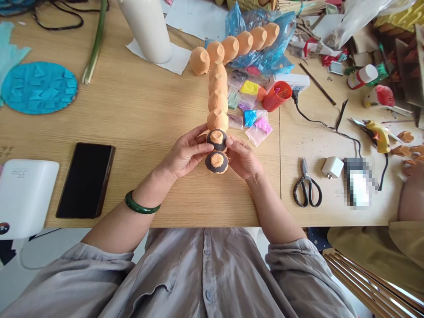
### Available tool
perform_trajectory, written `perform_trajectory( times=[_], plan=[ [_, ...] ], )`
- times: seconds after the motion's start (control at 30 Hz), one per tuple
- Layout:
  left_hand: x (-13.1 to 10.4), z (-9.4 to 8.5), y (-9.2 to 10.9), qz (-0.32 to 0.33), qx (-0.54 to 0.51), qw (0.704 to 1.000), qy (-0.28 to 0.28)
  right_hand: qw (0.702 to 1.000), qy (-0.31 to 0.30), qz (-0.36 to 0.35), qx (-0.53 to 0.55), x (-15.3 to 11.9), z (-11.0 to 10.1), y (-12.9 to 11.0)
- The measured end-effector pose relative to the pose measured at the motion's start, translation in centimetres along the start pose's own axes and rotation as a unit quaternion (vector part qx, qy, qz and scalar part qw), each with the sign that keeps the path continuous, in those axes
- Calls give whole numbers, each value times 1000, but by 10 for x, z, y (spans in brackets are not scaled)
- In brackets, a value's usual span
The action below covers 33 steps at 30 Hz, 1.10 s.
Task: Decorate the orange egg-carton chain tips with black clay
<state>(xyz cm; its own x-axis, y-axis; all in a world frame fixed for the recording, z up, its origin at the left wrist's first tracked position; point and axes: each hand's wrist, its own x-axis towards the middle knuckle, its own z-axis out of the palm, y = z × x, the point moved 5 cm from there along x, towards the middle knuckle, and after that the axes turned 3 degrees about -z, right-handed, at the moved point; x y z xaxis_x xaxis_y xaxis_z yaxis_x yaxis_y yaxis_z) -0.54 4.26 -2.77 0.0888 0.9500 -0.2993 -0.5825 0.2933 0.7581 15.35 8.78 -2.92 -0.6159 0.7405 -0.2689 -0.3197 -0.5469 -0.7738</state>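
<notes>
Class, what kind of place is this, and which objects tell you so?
Probably a craft workspace, perhaps a shared one. A pair of scissors lies on the wooden table, small bags of coloured material sit beside a red cup, and both hands touch a chain of orange, rounded pieces.

Left hand (187,152): thumb and fingers closed in a grip, thumb pointing right
Right hand (243,157): gripping, thumb pointing left
Gap: 2 hands near each other, apart
Forearms (130,216): 2, angled inward from near to far
</notes>
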Motion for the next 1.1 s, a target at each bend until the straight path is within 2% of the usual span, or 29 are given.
perform_trajectory(
  times=[0.2, 0.37, 0.47, 0.7, 0.87, 0.97, 1.1],
  plan=[
    [-3, 3, 2, -3, 6, 1000, -24, 999, -26, -34, -27, 0, 5, -5],
    [-5, 9, 5, 6, 21, 997, -72, 994, -36, -78, -68, -2, 8, -11],
    [-4, 6, 7, 27, 53, 996, -61, 991, -51, -93, -76, -4, 12, -12],
    [-4, 5, 5, 34, 83, 995, -52, 996, 13, -53, -70, -2, 4, -5],
    [-7, 14, 9, 30, 25, 993, -115, 998, -21, -34, -54, -4, 2, -7],
    [-7, 14, 7, 30, -5, 995, -91, 999, -34, -21, -34, -3, 1, -6],
    [-7, 15, 5, 49, 7, 997, -57, 999, -46, -5, -15, 0, 0, -1]
  ],
)
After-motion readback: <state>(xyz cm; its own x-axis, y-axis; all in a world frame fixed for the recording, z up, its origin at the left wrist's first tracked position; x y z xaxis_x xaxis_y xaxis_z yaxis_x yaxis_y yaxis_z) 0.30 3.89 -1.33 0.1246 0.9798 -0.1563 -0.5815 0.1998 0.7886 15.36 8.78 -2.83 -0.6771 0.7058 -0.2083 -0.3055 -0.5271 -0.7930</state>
